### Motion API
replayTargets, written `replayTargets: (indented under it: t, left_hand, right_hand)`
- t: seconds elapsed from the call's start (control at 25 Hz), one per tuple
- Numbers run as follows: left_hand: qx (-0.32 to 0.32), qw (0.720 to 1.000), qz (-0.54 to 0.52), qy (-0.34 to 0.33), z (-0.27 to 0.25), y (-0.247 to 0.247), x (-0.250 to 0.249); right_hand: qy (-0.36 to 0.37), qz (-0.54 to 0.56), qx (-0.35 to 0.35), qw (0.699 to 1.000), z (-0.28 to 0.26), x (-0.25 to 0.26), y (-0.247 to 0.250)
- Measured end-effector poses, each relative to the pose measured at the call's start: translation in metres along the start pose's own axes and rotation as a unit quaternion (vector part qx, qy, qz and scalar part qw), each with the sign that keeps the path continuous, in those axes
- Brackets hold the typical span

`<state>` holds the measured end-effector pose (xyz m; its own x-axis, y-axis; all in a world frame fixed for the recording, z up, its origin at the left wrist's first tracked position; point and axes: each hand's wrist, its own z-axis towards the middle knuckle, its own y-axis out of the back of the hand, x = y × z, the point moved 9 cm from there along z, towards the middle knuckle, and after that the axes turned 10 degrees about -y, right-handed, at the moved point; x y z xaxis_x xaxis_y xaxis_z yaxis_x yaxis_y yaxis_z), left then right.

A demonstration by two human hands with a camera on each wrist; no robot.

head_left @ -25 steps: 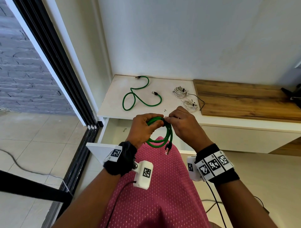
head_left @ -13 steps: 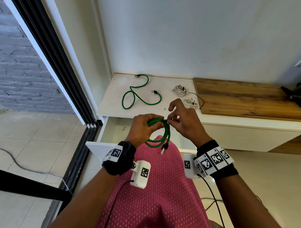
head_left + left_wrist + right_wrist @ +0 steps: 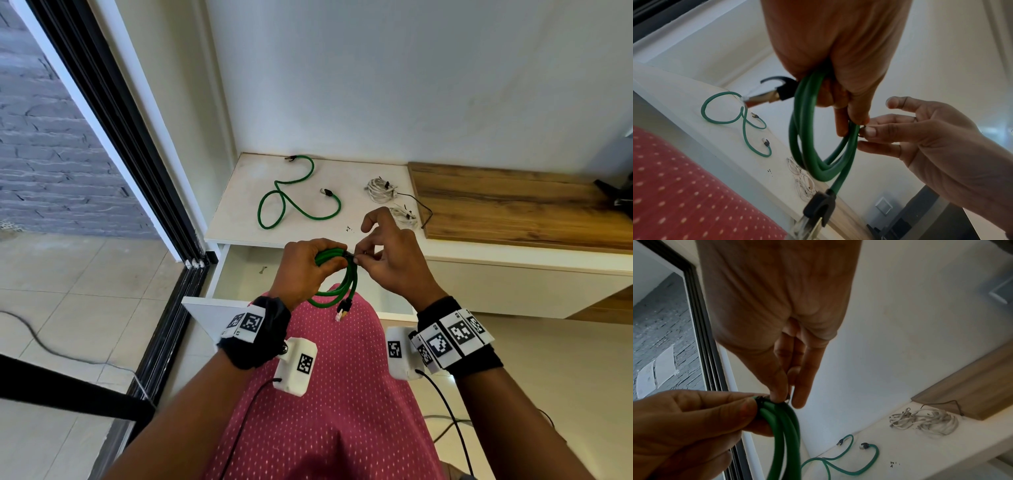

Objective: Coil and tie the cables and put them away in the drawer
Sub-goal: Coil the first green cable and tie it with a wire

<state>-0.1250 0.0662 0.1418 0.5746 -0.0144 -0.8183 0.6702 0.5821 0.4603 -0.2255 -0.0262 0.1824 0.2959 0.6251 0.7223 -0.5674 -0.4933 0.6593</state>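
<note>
Gripped in the left hand at frame centre was a green coil, its plug dangling. Right fingertips of the right hand pinched a small dark tie at its top. Beneath lay the open drawer; above, on the counter, a loose green cable and white bundles.

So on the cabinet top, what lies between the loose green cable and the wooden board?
Two white cable bundles lie between the loose green cable and the wooden board; the head view shows it.
</note>
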Motion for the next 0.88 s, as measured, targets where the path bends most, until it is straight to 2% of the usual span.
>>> replayTargets:
  t: [0.24,0.52,0.76,0.88]
  left_hand:
    - [0.003,1.000,0.008,0.002,-0.002,-0.002,0.002]
    - [0.007,1.000,0.009,-0.005,0.003,0.001,-0.001]
    - [-0.009,1.000,-0.017,-0.003,0.009,0.008,-0.005]
    - [-0.024,0.999,-0.040,0.004,0.008,0.010,-0.003]
  right_hand:
    - [-0.035,0.030,0.004,0.999,-0.003,-0.008,-0.008]
    - [-0.073,0.022,-0.051,0.996,-0.002,-0.011,-0.005]
    - [-0.015,-0.022,-0.149,0.988,-0.014,0.007,-0.003]
    - [-0.014,-0.010,-0.167,0.986,-0.016,0.007,-0.003]
